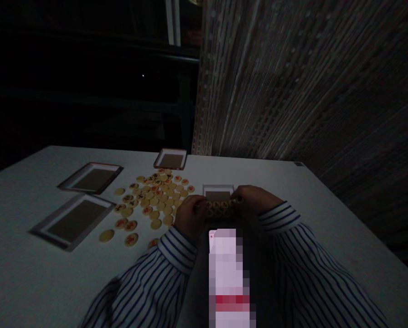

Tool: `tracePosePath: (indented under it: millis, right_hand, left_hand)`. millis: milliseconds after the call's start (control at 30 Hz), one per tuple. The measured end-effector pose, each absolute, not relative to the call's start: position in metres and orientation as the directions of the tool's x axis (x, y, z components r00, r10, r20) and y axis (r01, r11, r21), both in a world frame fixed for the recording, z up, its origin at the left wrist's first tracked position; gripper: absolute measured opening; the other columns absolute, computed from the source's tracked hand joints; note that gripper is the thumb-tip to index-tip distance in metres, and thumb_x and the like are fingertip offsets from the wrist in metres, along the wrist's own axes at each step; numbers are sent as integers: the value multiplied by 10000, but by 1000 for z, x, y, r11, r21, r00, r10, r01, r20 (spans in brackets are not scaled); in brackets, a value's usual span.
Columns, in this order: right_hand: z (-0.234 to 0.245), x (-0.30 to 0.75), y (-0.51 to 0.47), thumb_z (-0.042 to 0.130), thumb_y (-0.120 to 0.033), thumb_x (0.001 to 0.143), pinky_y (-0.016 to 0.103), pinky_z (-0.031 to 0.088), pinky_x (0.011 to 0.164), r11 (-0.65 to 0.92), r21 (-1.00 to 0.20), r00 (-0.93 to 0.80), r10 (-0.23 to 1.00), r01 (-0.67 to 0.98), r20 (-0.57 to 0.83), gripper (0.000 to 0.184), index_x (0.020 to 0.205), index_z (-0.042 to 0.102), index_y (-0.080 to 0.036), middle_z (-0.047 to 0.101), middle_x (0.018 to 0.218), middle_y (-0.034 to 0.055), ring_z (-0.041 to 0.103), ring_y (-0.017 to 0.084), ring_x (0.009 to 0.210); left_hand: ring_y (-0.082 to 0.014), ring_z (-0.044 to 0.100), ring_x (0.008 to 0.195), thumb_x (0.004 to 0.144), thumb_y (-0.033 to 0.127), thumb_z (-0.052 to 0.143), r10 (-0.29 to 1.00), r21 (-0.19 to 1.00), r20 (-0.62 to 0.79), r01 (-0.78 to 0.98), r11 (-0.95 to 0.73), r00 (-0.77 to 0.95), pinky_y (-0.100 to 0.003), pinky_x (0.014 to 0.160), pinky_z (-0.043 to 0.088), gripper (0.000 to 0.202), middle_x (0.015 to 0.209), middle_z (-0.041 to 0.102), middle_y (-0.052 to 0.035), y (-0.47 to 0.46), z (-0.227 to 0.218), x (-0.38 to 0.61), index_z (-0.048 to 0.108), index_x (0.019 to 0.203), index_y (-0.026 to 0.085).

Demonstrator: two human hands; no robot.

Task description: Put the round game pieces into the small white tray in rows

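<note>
Head: 2 hands, 4 trays, xiangqi pieces

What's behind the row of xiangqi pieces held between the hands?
A white-rimmed tray with a brown base sits there. The row of xiangqi pieces, the left hand and the right hand cover its near part, so that part cannot be seen.

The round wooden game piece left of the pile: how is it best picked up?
Pinch the piece by its rim with finger and thumb, coming from its left, away from the pile. It lies flat, so the rim likely grips best; other pieces sit to its right.
</note>
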State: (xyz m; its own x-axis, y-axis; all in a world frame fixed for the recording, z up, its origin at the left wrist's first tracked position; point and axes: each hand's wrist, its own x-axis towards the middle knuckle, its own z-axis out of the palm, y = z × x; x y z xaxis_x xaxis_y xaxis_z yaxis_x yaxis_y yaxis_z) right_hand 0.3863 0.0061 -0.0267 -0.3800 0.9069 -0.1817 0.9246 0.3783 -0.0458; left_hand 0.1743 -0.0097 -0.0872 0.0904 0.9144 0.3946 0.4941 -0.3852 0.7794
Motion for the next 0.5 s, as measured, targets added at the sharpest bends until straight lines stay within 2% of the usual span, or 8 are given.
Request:
tracePosePath:
  millis: [500]
  right_hand:
    - [-23, 385, 4, 517, -304, 736, 278, 404, 647, 381, -77, -388, 894, 921, -223, 303, 993, 652, -219, 650, 920, 66, 580, 189, 816]
  left_hand:
    - [-138, 594, 732, 746, 162, 526, 900, 770, 431, 490, -409, 74, -264, 669, 484, 119, 796, 650, -42, -8, -92, 175, 630, 804, 161]
